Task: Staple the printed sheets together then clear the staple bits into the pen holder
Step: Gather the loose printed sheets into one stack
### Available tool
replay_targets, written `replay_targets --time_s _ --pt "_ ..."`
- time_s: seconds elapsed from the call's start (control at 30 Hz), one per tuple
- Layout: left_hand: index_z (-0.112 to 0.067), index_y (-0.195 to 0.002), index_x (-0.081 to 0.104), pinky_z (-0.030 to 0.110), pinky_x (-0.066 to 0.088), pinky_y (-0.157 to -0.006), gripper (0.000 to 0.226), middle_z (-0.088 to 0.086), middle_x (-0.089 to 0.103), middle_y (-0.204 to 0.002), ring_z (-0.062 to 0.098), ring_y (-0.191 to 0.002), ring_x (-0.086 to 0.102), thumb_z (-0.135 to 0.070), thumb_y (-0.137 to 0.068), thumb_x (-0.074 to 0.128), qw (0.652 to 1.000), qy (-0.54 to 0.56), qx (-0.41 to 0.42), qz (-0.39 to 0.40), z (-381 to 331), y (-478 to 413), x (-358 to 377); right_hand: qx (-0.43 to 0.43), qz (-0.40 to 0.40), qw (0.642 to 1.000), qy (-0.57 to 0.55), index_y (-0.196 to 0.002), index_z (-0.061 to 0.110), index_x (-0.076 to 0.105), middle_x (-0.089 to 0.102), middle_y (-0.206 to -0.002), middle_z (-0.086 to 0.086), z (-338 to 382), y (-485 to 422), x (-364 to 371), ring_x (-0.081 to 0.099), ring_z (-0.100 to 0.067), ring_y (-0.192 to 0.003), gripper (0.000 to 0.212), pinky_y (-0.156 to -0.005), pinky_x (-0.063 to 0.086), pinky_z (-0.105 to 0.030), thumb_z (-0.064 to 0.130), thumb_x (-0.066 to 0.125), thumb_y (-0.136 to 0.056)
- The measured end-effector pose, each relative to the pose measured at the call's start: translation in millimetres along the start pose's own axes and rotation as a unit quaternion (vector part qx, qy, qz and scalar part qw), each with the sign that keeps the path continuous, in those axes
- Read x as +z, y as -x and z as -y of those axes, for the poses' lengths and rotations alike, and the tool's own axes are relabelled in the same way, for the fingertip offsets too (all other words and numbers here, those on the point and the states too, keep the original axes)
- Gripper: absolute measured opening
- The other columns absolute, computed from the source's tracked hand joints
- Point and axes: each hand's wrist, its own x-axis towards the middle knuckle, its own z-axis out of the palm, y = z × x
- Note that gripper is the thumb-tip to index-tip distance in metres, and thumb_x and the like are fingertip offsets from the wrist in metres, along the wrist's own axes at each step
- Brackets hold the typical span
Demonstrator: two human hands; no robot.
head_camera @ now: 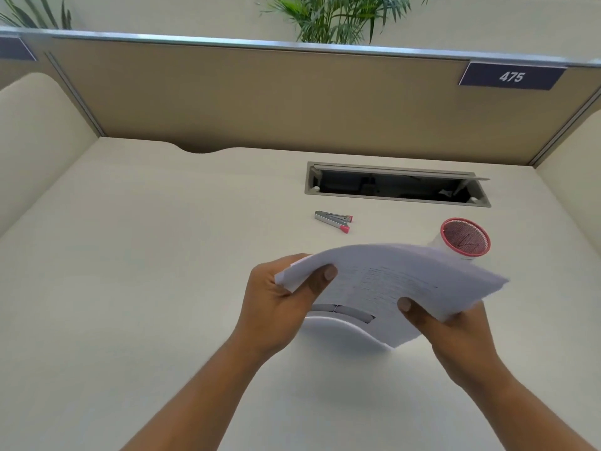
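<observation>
Nearest to us, our 2 bare forearms rise from 6 o'clock. Our left hand (276,301) grips the left end of the stack of printed sheets (390,281), thumb pressed on top and fingers curled underneath. Our right hand (455,323) clamps the near right edge the same way, thumb on the top page. The stack is held above the cream desk (130,288), bowed so its middle arches up, with faint lines of print on the top page. Under it, toward 6 o'clock, a white curved shape with a grey slot shows; we cannot tell what it is.

Beyond the stack, at 12 o'clock, the small silver stapler (333,219) with pink tips lies on the desk, jaws apart. At 2 o'clock the pink mesh pen holder (465,237) stands just behind the paper's far edge. Farther back sits an open cable hatch (396,183), then the tan partition (260,99) carrying a plate reading 475 (512,76).
</observation>
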Motion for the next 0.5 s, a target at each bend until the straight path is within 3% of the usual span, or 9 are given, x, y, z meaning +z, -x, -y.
replay_targets --time_s 0.1,0.27,0.37,0.5 --pt "-0.047 -0.096 0.076 0.022 0.054 -0.07 0.031 -0.017 0.075 -0.089 0.008 -0.084 0.069 -0.018 -0.085 0.071 1.0 -0.004 0.005 0.014 -4.0 -1.5 -1.9 0.004 0.004 1.0 -0.005 -0.086 0.052 0.073 0.075 -0.091 0.021 6.8 -2.8 -2.8 0.071 -0.009 -0.09 0.028 -0.068 0.058 -0.019 0.029 0.072 -0.07" --pt "-0.038 -0.091 0.078 0.027 0.053 -0.068 0.02 -0.008 0.075 -0.086 0.015 -0.081 0.068 -0.019 -0.085 0.076 0.999 -0.008 -0.03 0.025 -1.0 -2.3 0.3 0.021 0.027 0.999 0.012 -0.082 0.059 0.07 0.074 -0.091 0.025 6.5 -4.7 0.6 0.07 -0.003 -0.092 0.047 -0.068 0.058 -0.018 0.016 0.073 -0.064" --pt "-0.038 -0.084 0.077 0.02 0.051 -0.069 0.023 -0.014 0.075 -0.083 0.01 -0.079 0.067 -0.015 -0.083 0.078 0.999 -0.022 -0.018 0.021 -0.8 -3.5 1.1 0.011 0.027 0.999 0.022 -0.083 0.062 0.067 0.074 -0.091 0.026 5.7 -4.3 -0.2 0.069 -0.002 -0.093 0.049 -0.069 0.058 -0.018 0.017 0.072 -0.065" --pt "-0.033 -0.082 0.074 0.022 0.054 -0.068 0.019 -0.014 0.074 -0.084 0.01 -0.08 0.068 -0.021 -0.07 0.085 0.999 -0.012 -0.021 -0.021 -3.7 -3.1 2.2 0.0 0.033 0.999 0.017 -0.085 0.062 0.067 0.074 -0.091 0.026 9.7 -6.5 -2.2 0.069 -0.003 -0.092 0.05 -0.07 0.058 -0.017 0.017 0.072 -0.064"
